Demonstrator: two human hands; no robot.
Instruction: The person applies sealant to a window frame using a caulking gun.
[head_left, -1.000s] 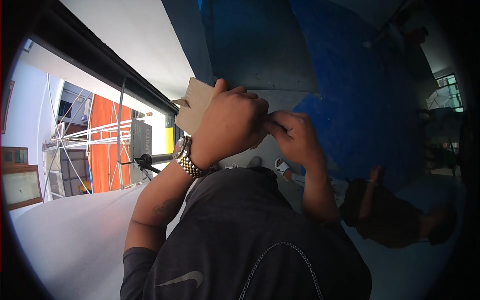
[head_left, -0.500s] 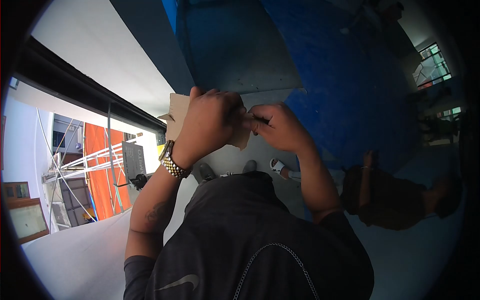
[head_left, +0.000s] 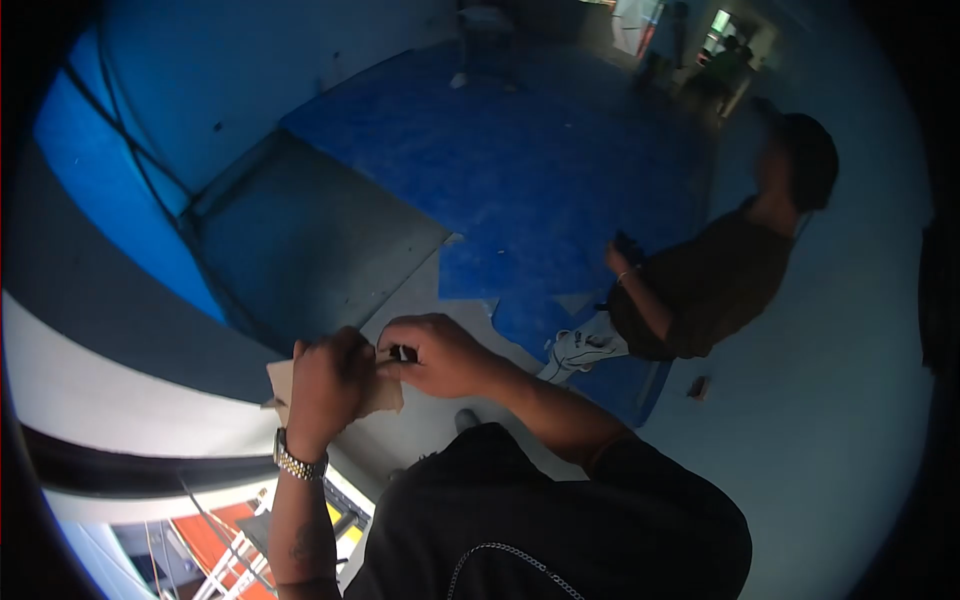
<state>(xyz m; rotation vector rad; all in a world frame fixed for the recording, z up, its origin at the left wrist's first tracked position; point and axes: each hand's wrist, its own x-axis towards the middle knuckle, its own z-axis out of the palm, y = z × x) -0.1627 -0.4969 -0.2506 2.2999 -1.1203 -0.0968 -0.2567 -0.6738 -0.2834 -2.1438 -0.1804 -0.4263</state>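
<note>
The left hand point(head_left: 330, 385) is clenched around the piece of cardboard point(head_left: 283, 382), as half a second ago, its wrist wearing a watch point(head_left: 298, 462). The right hand point(head_left: 435, 355) remains just beside it, at the right side of the cardboard, fingers bent inward; whether its grip pinches the cardboard cannot be told.

The view has swung, so the cardboard and both hands appear lower and farther left than before. The orange sheeting point(head_left: 215, 540), which was left of the cardboard, now shows below it. More of the blue floor covering point(head_left: 520, 180) shows, above and right of the cardboard. Another person point(head_left: 715, 280), earlier lower right of the cardboard, now appears upper right of it, well apart.
</note>
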